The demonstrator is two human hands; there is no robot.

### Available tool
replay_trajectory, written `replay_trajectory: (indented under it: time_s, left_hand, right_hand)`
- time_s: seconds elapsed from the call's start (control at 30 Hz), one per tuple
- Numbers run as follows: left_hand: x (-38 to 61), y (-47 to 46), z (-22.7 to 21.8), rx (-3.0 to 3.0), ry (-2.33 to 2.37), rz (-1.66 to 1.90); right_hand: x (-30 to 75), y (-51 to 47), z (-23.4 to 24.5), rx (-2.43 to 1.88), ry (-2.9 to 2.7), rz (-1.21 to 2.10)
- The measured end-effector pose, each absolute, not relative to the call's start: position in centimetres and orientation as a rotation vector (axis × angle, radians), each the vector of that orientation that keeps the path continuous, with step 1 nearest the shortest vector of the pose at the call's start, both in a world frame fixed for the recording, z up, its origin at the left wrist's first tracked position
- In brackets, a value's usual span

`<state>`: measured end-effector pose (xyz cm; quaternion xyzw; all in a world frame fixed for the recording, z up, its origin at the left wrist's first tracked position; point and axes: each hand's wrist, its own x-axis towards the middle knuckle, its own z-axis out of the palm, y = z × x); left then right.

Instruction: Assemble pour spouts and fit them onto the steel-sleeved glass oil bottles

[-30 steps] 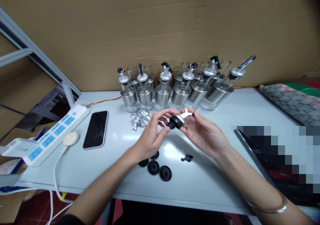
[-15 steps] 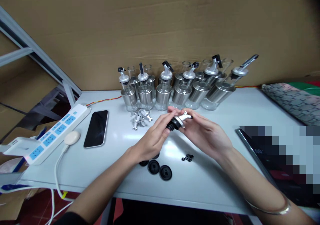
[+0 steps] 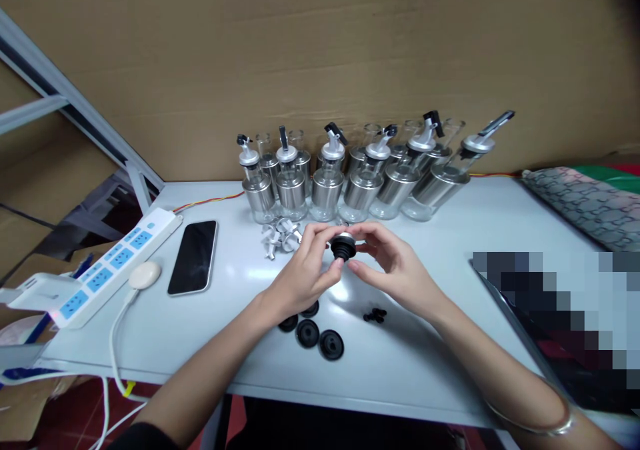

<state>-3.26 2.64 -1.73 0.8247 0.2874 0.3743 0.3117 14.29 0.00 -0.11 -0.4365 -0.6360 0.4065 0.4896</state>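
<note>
Above the middle of the table I hold a bottle pourer [image 3: 343,249], its ribbed black stopper turned toward me and its silver collar behind. My left hand [image 3: 300,273] pinches it from the left, thumb low on the ribs. My right hand [image 3: 400,267] closes round its right side, fingertips at the collar; the spout is hidden behind. Below my hands lie several round black discs [image 3: 331,345] and a cluster of small black parts [image 3: 376,315]. Silver spout pieces [image 3: 280,237] form a pile beyond my left hand.
Glass bottles with metal sleeves [image 3: 327,187] stand in rows at the back, the front ones topped with pourers. At left are a phone [image 3: 193,258], a power strip [image 3: 117,263] and a round white charger [image 3: 145,276]. A dark, partly pixelated device [image 3: 505,317] lies right.
The pourer has been turned so its ribbed stopper faces me and its spout points away. My right hand has shifted its fingers from the spout to the collar.
</note>
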Motion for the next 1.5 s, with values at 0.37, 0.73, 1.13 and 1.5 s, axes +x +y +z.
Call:
replay_trajectory:
  time_s: [0.37,0.73,1.13,1.5]
  left_hand:
    - [-3.4,2.7,-1.4,2.207,0.713,0.999]
    - [-4.0,2.8,-0.6,2.198,0.662,1.009]
    - [-3.8,2.7,-0.4,2.21,0.694,1.005]
    - [-3.8,2.6,-0.2,2.243,0.733,1.052]
  right_hand:
    - [14.2,0.1,0.0,-1.019,-1.425,1.068]
    - [14.3,-0.1,-0.2,-1.002,-1.469,1.091]
    - [14.3,0.0,-0.5,-0.991,-1.511,1.038]
    - [14.5,0.0,-0.6,-0.969,-1.529,1.023]
